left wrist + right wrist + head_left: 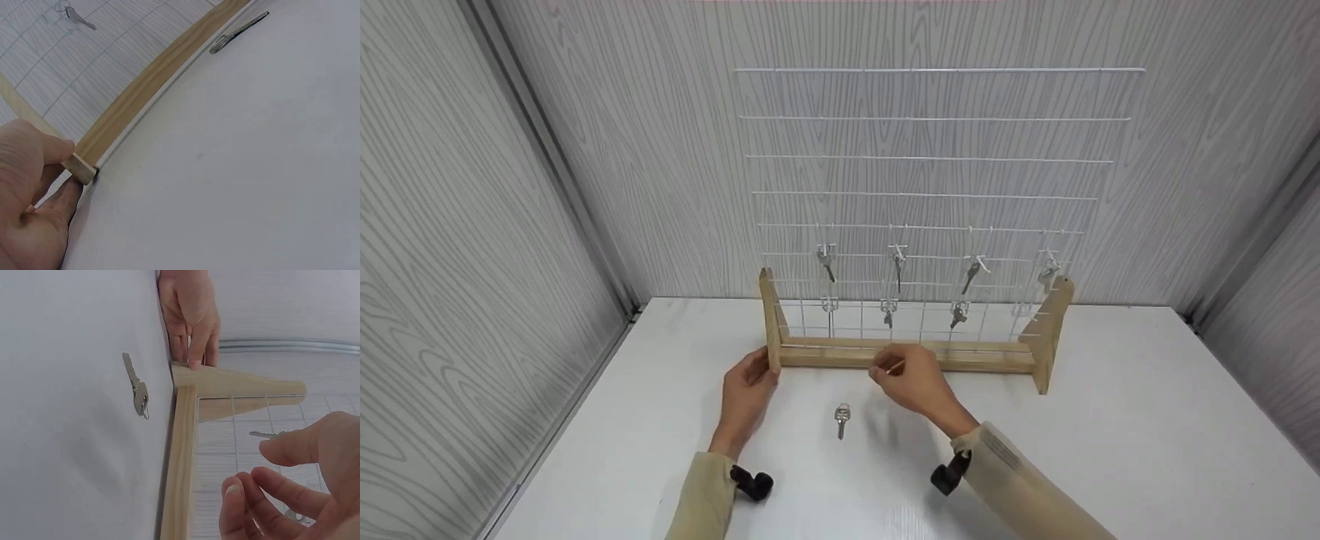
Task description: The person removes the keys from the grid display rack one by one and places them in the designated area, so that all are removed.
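A white wire grid rack (930, 195) stands in a wooden base (825, 358) with upright wooden sides. My left hand (746, 394) grips the foot of the left wooden side (770, 319), thumb on the near edge; the left wrist view shows the fingers behind it. In front of the base bar hovers my right hand (911, 379), its thumb and fingers loosely bent and apart, with nothing between them in the right wrist view. A silver key (841, 421) with a small ring lies flat on the table between the hands.
Several keys hang from hooks on the grid in two rows, among them an upper key (898, 262) and a lower key (958, 315). The right wooden side (1048, 330) closes the rack's other end. Patterned panels rise behind and beside the white table (1147, 420).
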{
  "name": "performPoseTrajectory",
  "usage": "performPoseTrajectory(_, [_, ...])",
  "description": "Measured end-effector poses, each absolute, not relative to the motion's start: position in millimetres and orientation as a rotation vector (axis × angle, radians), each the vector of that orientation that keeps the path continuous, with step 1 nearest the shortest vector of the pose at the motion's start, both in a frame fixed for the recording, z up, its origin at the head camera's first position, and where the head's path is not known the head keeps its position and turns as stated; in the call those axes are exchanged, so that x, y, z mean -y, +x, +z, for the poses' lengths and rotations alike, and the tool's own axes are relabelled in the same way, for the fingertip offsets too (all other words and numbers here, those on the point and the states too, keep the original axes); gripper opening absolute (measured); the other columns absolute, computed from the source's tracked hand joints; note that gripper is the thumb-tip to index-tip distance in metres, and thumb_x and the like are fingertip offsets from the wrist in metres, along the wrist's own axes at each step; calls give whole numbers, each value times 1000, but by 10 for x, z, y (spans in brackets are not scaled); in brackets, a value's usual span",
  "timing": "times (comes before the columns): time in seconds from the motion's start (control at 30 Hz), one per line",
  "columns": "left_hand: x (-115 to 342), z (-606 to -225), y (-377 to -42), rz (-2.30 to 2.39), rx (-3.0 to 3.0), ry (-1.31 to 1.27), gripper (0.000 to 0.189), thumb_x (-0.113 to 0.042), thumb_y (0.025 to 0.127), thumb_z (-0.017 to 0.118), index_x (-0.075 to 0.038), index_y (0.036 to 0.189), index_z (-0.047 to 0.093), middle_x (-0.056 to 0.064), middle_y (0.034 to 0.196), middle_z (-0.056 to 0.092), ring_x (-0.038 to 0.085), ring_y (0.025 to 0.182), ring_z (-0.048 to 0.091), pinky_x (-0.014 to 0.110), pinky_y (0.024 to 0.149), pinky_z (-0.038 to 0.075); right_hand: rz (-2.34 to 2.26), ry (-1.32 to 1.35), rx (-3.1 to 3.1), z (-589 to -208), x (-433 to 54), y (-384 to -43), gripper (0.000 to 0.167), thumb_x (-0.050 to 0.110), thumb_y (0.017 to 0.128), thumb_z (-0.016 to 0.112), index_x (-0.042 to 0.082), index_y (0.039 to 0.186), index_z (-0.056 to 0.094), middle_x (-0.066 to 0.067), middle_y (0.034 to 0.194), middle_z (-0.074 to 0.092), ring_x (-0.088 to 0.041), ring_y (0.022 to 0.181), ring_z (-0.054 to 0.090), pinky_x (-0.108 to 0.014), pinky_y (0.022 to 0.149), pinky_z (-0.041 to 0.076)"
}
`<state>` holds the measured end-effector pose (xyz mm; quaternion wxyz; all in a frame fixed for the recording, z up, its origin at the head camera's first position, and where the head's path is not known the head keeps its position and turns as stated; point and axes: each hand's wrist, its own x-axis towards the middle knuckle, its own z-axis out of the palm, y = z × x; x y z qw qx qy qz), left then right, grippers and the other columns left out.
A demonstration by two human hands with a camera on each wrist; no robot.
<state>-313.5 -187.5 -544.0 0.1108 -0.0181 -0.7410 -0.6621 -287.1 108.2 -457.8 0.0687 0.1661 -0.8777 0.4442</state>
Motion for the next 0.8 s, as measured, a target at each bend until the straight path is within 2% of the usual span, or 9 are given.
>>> performPoseTrajectory(0.27, [1872, -5432, -3128, -1964, 2193, -32, 48, -4, 105, 64, -2, 152, 55, 22, 153, 58, 36, 145, 55, 36, 115, 55, 1364, 439, 2611, -4471, -1341, -2801, 6, 9, 97, 76, 9, 101, 80, -4, 95, 76, -21, 83, 71, -34, 71, 63])
performPoseTrajectory(0.8, [1880, -5432, -3121, -1976, 2185, -48, 48, -3, 105, 64, -2, 152, 56, 23, 154, 57, 38, 146, 54, 38, 116, 54, 1321, 271, 2542, -4429, -1817, -2814, 9, 9, 98, 74, 8, 105, 80, -8, 100, 78, -25, 89, 74, -32, 73, 62])
